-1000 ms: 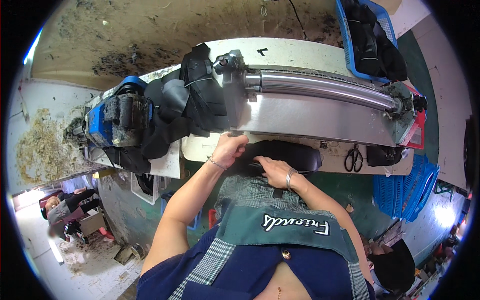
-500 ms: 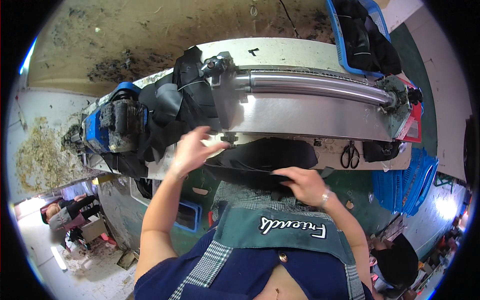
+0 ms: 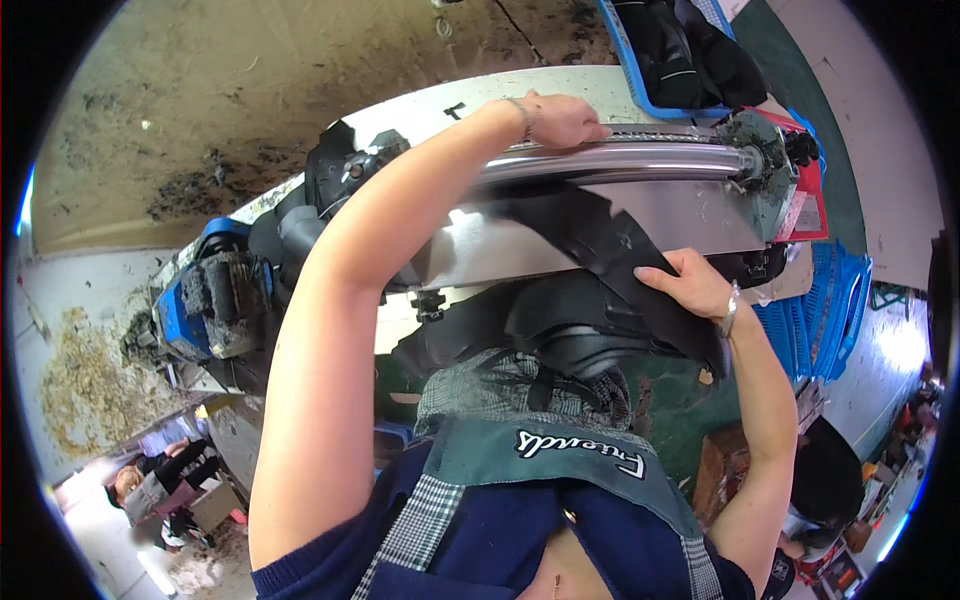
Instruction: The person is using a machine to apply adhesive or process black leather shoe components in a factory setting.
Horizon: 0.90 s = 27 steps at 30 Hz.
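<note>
A large piece of black leather (image 3: pixel 590 250) lies draped over the sloping metal plate (image 3: pixel 700 215) of a long machine, its upper edge running up toward the shiny steel roller (image 3: pixel 640 160) and its lower folds hanging down in front of the person's apron (image 3: pixel 560 465). The right hand (image 3: pixel 690 285) rests on the leather's right-hand lower part, fingers flat and pointing left, thumb tucked under the edge, so the grip is pressed together on the sheet with the leather passing beneath the palm and spilling below it. The left hand (image 3: pixel 560 120) reaches far forward across the machine and lies on top of the roller, above and beyond the leather's upper edge; its fingers curl loosely over the roller, and whether they touch the leather cannot be told. A bracelet shows on each wrist. To the left of the plate sits the machine's dark housing (image 3: pixel 340 180) and, further left, a blue motor block (image 3: pixel 215 295) coated in dust. At the roller's right end is a red end cap (image 3: pixel 805 185). Behind the machine stands a blue crate (image 3: pixel 625 45) holding more dark pieces, and blue crates (image 3: pixel 825 315) are stacked low on the right.
</note>
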Motion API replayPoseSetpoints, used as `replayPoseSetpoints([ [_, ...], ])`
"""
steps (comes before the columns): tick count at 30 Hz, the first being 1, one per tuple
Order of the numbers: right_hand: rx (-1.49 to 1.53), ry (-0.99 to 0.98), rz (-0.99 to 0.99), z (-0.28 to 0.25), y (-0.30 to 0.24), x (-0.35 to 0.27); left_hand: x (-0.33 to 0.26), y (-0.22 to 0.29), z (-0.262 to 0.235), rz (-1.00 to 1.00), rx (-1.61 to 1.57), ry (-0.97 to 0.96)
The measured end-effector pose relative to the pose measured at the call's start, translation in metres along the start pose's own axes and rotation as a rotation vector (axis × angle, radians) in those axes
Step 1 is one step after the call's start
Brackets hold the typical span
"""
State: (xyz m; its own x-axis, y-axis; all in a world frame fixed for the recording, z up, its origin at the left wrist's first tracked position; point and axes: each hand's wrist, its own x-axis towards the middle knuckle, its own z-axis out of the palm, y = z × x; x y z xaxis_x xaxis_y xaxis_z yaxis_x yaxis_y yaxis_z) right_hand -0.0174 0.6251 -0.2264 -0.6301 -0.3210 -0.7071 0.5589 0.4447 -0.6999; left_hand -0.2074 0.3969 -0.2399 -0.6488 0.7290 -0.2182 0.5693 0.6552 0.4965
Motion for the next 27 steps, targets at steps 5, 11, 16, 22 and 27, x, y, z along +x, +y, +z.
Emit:
replayPoseSetpoints([
  [5,-0.063,-0.271,-0.23,-0.016,-0.005,-0.053,0.036,-0.022,-0.008,-0.096,0.013,-0.372],
  [11,0.034,-0.122,-0.163,-0.015,-0.011,-0.027,0.069,-0.072,-0.075,-0.045,-0.169,-0.48],
  [16,-0.039,-0.041,-0.137,-0.016,-0.024,-0.012,0.057,-0.129,-0.092,-0.195,-0.584,-0.513],
  [22,0.118,-0.001,-0.192,-0.021,-0.003,-0.004,0.07,-0.138,-0.063,-0.136,-1.059,-0.337],
  [27,-0.447,0.216,-0.165,-0.021,-0.009,0.009,0.092,-0.118,-0.021,-0.122,-0.747,-0.426],
])
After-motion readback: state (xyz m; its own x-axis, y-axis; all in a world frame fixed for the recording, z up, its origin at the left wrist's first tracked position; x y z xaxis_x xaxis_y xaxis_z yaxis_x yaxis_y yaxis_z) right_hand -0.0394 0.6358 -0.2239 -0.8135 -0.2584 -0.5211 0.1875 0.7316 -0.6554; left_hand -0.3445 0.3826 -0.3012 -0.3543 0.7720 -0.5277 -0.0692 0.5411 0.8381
